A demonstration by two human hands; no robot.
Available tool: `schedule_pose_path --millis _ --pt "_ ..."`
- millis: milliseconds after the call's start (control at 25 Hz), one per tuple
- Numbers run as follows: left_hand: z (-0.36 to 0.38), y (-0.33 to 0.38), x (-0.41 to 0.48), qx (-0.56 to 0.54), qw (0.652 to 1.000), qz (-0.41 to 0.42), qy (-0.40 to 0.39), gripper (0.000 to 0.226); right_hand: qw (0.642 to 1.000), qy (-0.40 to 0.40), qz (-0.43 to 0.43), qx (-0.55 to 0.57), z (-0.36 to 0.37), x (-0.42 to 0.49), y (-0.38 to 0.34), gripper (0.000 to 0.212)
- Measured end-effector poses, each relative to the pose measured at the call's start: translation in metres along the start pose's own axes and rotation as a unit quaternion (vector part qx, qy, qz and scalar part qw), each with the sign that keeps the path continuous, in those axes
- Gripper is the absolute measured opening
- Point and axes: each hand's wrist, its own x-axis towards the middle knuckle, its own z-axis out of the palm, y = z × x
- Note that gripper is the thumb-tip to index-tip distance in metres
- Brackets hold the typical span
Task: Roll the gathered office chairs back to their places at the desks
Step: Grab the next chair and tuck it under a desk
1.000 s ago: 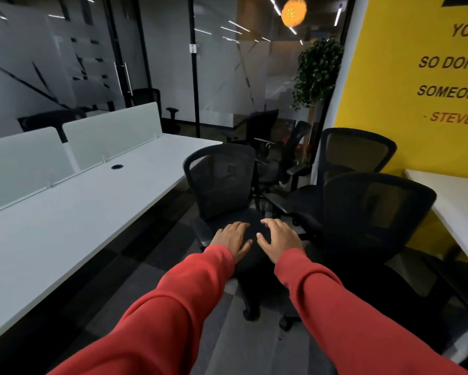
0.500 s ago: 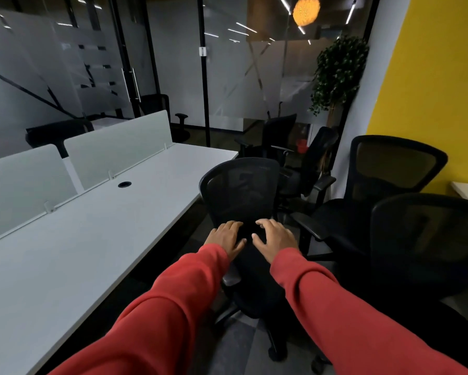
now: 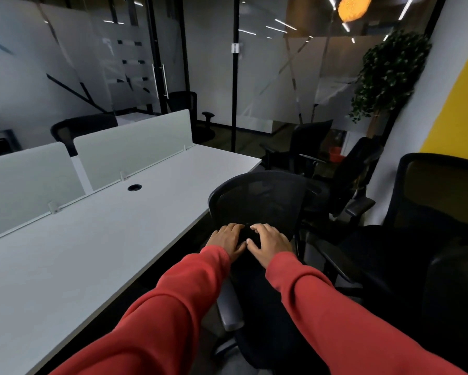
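I see a long white desk (image 3: 92, 253) with frosted dividers (image 3: 132, 150) along its far edge. Glass partitions (image 3: 214, 63) stand behind it, with a plant (image 3: 389, 71) and a yellow wall (image 3: 460, 104) at right. The left hand (image 3: 227, 239) and right hand (image 3: 268, 243) lie palm-down, fingers relaxed, on the seat of the mesh-back chair (image 3: 257, 201), just beside the desk's right edge. Other chairs (image 3: 430, 198) cluster to its right. Compared with half a second ago, the chair sits closer to the desk.
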Motion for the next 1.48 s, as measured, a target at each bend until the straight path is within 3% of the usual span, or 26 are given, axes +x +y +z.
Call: schedule_pose_path --millis 400,800,960,1240,1480 --pt "0.02 -0.038 0.084 -0.005 0.999 -0.033 -0.032 0.063 0.999 -0.04 -0.016 0.006 0.027 0.09 0.024 0.045" --pt "0.015 -0.153 0.195 -0.007 0.999 0.01 -0.046 0.056 0.998 -0.039 0.05 0.002 0.078 0.193 -0.017 0.044" --pt "0.022 -0.183 0.236 -0.069 0.996 -0.023 -0.056 0.064 0.996 -0.044 0.08 0.007 0.105 0.219 -0.035 0.045" --pt "0.059 -0.192 0.288 -0.218 0.967 -0.08 -0.106 0.056 0.989 -0.059 0.135 0.0 0.13 0.224 -0.029 0.045" --pt "0.07 -0.188 0.271 -0.231 0.961 -0.114 -0.105 0.056 0.983 -0.063 0.171 0.008 0.131 0.21 -0.015 0.044"
